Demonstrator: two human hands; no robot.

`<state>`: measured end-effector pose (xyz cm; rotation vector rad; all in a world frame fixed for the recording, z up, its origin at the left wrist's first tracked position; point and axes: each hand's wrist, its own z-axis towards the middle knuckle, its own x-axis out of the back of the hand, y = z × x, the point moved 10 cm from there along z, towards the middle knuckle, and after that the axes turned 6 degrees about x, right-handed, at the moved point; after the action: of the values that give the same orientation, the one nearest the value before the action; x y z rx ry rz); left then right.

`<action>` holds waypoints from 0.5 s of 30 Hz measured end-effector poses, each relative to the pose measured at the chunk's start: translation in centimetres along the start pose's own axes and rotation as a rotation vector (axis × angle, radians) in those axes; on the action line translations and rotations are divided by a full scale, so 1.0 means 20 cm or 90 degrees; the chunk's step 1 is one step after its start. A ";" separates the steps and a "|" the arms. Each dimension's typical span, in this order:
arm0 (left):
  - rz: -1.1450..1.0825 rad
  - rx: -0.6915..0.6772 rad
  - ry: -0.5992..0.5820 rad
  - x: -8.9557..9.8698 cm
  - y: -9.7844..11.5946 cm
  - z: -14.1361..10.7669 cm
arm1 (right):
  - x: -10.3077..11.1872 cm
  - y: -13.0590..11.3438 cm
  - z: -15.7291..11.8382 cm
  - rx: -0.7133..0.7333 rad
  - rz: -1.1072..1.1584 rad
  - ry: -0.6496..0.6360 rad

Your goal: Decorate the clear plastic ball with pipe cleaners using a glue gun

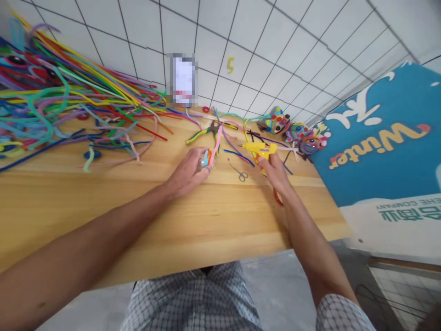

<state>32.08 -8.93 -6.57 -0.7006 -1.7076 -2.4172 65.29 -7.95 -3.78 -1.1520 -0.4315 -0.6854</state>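
Observation:
In my left hand (pixel 190 171) is a small clear ball (pixel 204 162) with orange and light-blue strips on it. A pink pipe cleaner (pixel 217 145) sticks up from the ball, its far end by the pliers. My right hand (pixel 274 170) is wrapped round a yellow glue gun (pixel 257 148), whose nozzle points left toward the ball, apart from it. A clear glue stick (pixel 287 148) juts from the gun's back. Between the hands lie small scissors (pixel 242 176). Pliers with green and yellow handles (pixel 203 133) rest just beyond my left hand.
A heap of coloured pipe cleaners (pixel 103 94) covers the table's left side. A phone (pixel 183 80) leans on the tiled wall. Several decorated balls (pixel 278 123) stand at the back right, near a blue printed board (pixel 386 138). A red handle (pixel 278 196) shows under my right wrist.

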 end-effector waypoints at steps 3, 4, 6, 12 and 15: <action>0.006 0.001 0.001 0.00 0.00 0.01 | -0.08 -0.06 -0.05 0.044 -0.034 -0.056; 0.006 0.002 0.000 -0.01 0.00 0.01 | -0.09 -0.07 -0.07 0.047 -0.051 -0.067; 0.009 0.001 0.001 -0.01 0.00 0.01 | -0.09 -0.05 -0.08 0.037 -0.086 -0.084; 0.026 -0.001 -0.002 -0.02 -0.01 0.01 | -0.06 0.06 -0.08 -0.011 -0.142 -0.112; 0.027 0.001 -0.001 -0.02 -0.02 0.01 | -0.03 0.08 -0.11 -0.005 -0.205 -0.101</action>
<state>32.33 -8.66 -6.99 -0.7310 -1.6775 -2.3882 66.00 -9.37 -6.04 -1.1595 -0.7605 -0.8779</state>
